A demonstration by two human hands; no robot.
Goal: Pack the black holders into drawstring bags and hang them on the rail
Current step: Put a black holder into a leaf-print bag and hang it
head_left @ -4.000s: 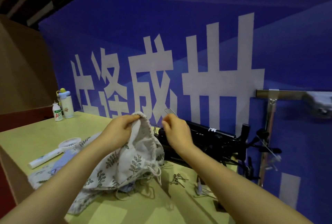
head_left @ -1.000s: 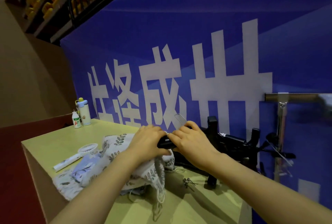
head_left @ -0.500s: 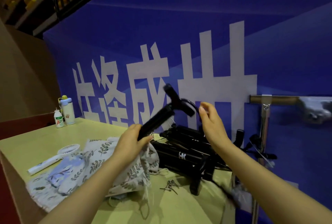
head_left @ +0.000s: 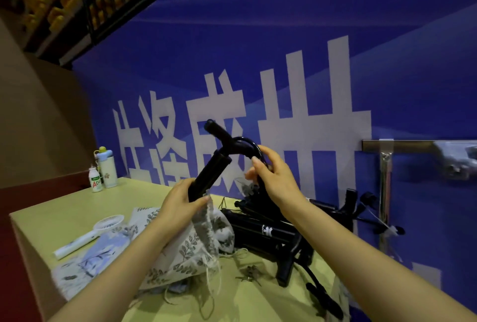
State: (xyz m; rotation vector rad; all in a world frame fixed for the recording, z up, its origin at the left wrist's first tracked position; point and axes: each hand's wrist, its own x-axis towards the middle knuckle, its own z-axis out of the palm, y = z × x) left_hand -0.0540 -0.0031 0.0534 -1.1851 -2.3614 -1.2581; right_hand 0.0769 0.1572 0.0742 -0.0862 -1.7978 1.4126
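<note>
Left hand (head_left: 178, 203) grips the black holder (head_left: 214, 164), now raised off the pile. Right hand (head_left: 276, 177) has closed on its loop. Likely next: insertion into the drawstring bag (head_left: 196, 246).

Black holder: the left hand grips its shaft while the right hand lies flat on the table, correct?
No. The head view shows the left hand gripping the black holder by its shaft, but the right hand is raised, holding the black loop at its top, not flat on the table.

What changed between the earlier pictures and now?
The left hand took a black holder from the pile and raised it above the bag; the right hand, earlier holding the bag's mouth, now grips the holder's loop. Bottles and rail stayed put.
</note>
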